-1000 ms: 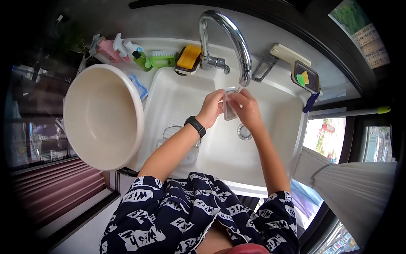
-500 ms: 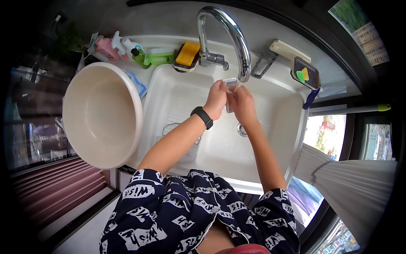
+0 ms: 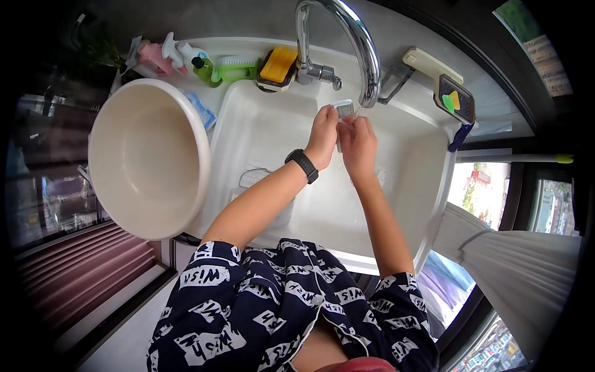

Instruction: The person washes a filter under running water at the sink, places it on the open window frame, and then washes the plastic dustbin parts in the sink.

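Note:
Water runs from the chrome faucet [image 3: 372,80] over a small clear and white plastic piece with a slotted grey end [image 3: 344,110]. My left hand [image 3: 322,135], with a black watch on its wrist, is closed round the left side of this piece. From the right, my right hand [image 3: 358,147] presses its fingers on the same piece, just below the spout. Fingers and water hide much of the piece. Both hands are above the white sink [image 3: 409,186]. A clear container [image 3: 282,217] lies in the sink at the left, partly behind my left forearm.
A large cream basin [image 3: 145,161] stands left of the sink. Along the back edge are bottles [image 3: 204,70], a green brush [image 3: 238,69] and a yellow sponge [image 3: 279,64] on a holder. A wall-side tray [image 3: 455,98] is at the right.
Both hands have moved up with the plastic piece, closer under the spout. Its slotted end now shows more clearly. The view has shifted slightly, so the faucet appears higher and further right.

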Demonstrator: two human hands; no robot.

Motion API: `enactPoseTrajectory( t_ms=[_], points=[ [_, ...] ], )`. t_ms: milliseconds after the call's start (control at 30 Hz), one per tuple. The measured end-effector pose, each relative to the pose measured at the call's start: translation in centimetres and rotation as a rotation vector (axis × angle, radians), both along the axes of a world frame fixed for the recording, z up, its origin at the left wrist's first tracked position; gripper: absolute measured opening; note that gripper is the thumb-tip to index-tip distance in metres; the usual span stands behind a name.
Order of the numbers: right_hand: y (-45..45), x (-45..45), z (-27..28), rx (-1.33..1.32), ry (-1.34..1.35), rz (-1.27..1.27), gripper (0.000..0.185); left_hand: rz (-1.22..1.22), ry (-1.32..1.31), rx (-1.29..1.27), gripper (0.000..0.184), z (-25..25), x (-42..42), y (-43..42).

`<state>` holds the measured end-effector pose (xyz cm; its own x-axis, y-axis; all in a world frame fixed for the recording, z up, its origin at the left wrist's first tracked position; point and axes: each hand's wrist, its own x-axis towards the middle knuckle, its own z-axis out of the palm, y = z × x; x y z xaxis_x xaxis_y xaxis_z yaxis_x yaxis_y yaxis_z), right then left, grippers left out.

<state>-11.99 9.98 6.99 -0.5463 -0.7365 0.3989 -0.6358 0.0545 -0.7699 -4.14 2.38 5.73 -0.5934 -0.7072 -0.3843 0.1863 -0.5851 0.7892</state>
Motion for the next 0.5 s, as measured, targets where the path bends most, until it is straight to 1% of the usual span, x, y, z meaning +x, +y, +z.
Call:
enactPoseTrajectory(
  t_ms=[100,200,300,333,433,467,500],
  points=[
    [1.6,-0.5,0.5,0.056,-0.067,0.096,0.018,-0.107,-0.05,0.001,0.025,0.1,0.0,0.0],
    [4.0,-1.6,0.3,0.147,-0.009,0.162,0.02,-0.002,-0.05,-0.065,0.025,-0.4,-0.9,0.0],
    [5.9,-2.3,0.4,0.172,-0.095,0.001,0.02,-0.033,0.016,-0.037,0.031,-0.2,-1.0,0.2],
    [6.4,-2.6,0.4,0.146,-0.136,-0.043,0.015,-0.055,0.011,-0.024,0.035,-0.1,-1.0,0.1],
    [8.2,-3.7,0.3,0.223,-0.498,-0.214,0.013,-0.085,0.096,0.039,0.039,1.3,-0.9,0.5],
    [8.6,-3.9,0.5,0.199,-0.642,-0.23,0.015,-0.078,0.097,0.061,0.031,2.1,-0.8,0.6],
    [8.7,-4.0,0.8,0.167,-0.79,-0.248,0.016,-0.077,0.113,0.078,0.03,2.3,-0.6,0.7]
  ],
)
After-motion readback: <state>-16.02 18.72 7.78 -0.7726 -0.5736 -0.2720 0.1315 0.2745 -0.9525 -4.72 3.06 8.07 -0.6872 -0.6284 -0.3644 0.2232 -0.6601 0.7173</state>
